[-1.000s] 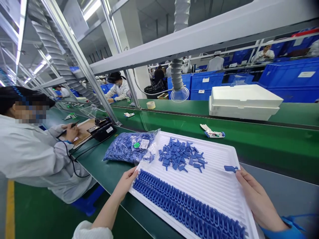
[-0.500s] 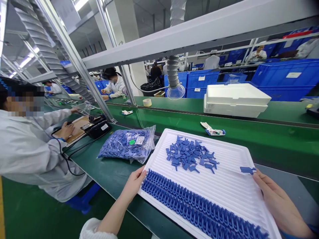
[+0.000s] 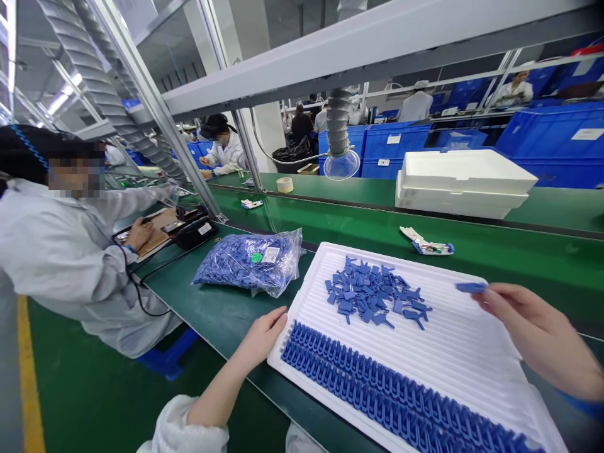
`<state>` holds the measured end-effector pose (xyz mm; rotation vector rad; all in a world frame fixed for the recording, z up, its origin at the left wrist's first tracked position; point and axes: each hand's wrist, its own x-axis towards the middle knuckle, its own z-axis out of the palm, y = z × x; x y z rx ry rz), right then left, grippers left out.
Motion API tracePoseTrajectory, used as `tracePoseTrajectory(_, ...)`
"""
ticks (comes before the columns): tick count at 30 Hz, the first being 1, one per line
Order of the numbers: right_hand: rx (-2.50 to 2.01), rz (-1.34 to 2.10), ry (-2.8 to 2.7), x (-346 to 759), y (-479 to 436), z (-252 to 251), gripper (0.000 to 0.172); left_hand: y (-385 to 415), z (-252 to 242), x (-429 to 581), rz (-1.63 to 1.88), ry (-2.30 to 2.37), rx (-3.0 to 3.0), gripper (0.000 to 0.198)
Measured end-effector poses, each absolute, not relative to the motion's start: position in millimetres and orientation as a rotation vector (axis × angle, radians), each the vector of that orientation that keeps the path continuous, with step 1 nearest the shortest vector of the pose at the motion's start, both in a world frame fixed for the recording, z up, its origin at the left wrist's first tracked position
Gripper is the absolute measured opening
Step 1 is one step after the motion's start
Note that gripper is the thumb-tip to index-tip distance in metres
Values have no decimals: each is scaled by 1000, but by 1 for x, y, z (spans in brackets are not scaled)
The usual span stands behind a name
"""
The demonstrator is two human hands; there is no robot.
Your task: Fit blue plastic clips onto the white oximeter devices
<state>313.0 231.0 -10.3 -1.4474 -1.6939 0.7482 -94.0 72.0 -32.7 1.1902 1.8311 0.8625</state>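
Note:
A white ribbed tray (image 3: pixel 465 343) lies tilted in view on the bench before me. My left hand (image 3: pixel 264 335) grips its left edge, the fingers partly hidden by the rim. Between the thumb and fingers of my right hand (image 3: pixel 533 333) is a small flat blue plastic piece (image 3: pixel 469 287), held above the tray's right edge. A loose heap of similar blue pieces (image 3: pixel 370 289) lies on the far part of the tray. Two rows of blue pieces (image 3: pixel 377 384) stand upright in the grooves along the near side.
Left of the tray sits a clear bag (image 3: pixel 250 259) full of blue pieces. On the green belt (image 3: pixel 330 223) lies a white and blue part (image 3: pixel 427 242). White foam boxes (image 3: pixel 465 182) stand beyond. A co-worker (image 3: pixel 61 251) sits at left. A suction hood (image 3: pixel 340 165) hangs overhead.
My right hand has come off the tray's right edge and risen with the blue piece. My left hand stays at the left edge. The view has shifted slightly.

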Motion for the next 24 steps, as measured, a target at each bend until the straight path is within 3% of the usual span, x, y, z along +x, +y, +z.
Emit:
tracePoseTrajectory(5, -676, 634, -2631, 188, 222, 44, 29, 97, -17, -92, 958, 1805, 1328, 49)
tracePoseTrajectory(9, -344, 589, -2834, 114, 221, 25, 17, 118, -24, -85, 1085, 1704, 1449, 35)
tracePoseTrajectory(17, 58, 459, -3023, 65, 236, -9, 16, 129, -66, -97, 1192, 1539, 1435, 26)
tracePoseTrajectory(24, -12, 363, -3063, 58, 224, -12, 14, 125, -72, -97, 1143, 1400, 1298, 55)
